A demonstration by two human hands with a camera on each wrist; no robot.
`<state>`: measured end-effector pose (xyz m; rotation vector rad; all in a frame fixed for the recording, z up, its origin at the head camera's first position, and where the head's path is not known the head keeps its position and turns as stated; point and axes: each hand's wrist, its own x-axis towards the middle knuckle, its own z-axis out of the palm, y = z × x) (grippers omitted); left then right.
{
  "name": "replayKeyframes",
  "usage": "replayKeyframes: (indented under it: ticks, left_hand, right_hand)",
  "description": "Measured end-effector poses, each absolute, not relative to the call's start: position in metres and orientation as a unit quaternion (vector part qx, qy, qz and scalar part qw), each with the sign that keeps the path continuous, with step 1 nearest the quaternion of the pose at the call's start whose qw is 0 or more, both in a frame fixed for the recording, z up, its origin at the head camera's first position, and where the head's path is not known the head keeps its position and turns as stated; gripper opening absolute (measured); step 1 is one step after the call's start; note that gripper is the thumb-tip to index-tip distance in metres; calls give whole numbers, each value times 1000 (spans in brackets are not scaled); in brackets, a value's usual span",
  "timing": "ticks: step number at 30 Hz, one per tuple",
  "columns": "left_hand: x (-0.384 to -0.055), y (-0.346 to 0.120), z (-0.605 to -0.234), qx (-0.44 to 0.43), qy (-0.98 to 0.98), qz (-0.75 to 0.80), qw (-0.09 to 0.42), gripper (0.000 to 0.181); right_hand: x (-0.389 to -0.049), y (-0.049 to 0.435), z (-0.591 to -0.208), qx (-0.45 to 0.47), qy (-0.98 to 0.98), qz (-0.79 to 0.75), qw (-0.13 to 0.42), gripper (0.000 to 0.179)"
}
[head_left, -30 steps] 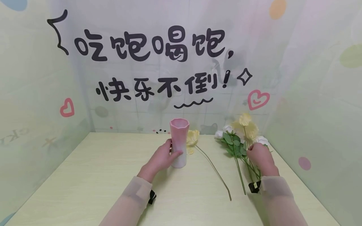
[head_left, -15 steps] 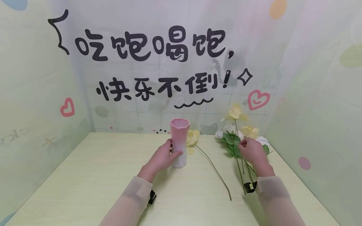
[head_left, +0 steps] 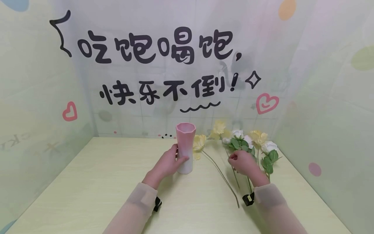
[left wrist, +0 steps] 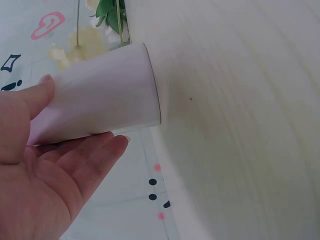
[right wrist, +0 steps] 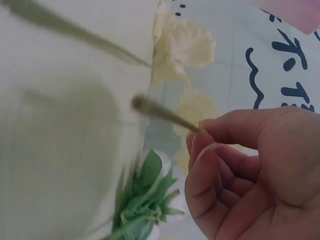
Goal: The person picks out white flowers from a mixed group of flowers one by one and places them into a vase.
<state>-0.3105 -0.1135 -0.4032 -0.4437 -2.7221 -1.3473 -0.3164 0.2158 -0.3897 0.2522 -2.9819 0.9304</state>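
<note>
A pink-to-white faceted vase (head_left: pixel 185 143) stands upright on the table, its mouth uppermost. My left hand (head_left: pixel 165 164) holds it from the left, thumb across the front and fingers behind, as the left wrist view also shows. My right hand (head_left: pixel 245 164) pinches the thin stem of a yellow artificial flower (head_left: pixel 219 127) between thumb and fingertips. That bloom is raised in front of the back wall, right of the vase. In the right wrist view the cut end of the stem (right wrist: pixel 165 114) sticks out past the fingertips.
Another yellow flower (head_left: pixel 199 143) lies just right of the vase, its long stem (head_left: pixel 222 175) running toward the front. White roses (head_left: pixel 270 147) with green leaves and a further yellow flower (head_left: pixel 259 138) lie at the right. Printed fabric walls (head_left: pixel 131 120) enclose the table (head_left: pixel 117 182).
My right hand has moved left from the flowers at the right, lifting the yellow flower away and carrying it toward the vase. The left hand and vase have not moved.
</note>
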Motion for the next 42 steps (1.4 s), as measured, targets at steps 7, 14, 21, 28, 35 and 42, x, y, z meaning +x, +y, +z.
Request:
replayKeyframes:
  ticks: [7,14,21,28,35,42]
  left_hand:
    - [-310,-113,-403,-142,-885,-441,35,69]
    - [-309,-114,-403,-141,-885,-441,39,68]
    - [-309,-113,-404,-141,-884,-443,39,68]
    - [-308,-113,-402,-143,-885,-441,38,68]
    - [-308,-112,-402,-141,-887,-439,34,68]
    - [-308,-112,-402,-144,-885,-441,36,68]
  right_hand:
    - [-316,203,-402,107,-938,328,-42,18]
    - [-313,196,-404,130,-929,336,-88,15]
    - [-312,196,-404,124,-936,320,-79,13]
    - [-312,205,-400,115,-945,300,-54,15]
    - [-316,230,-390,75,-954,289,-20,21]
    - [-319,256,-384,33,-965,258,9,17]
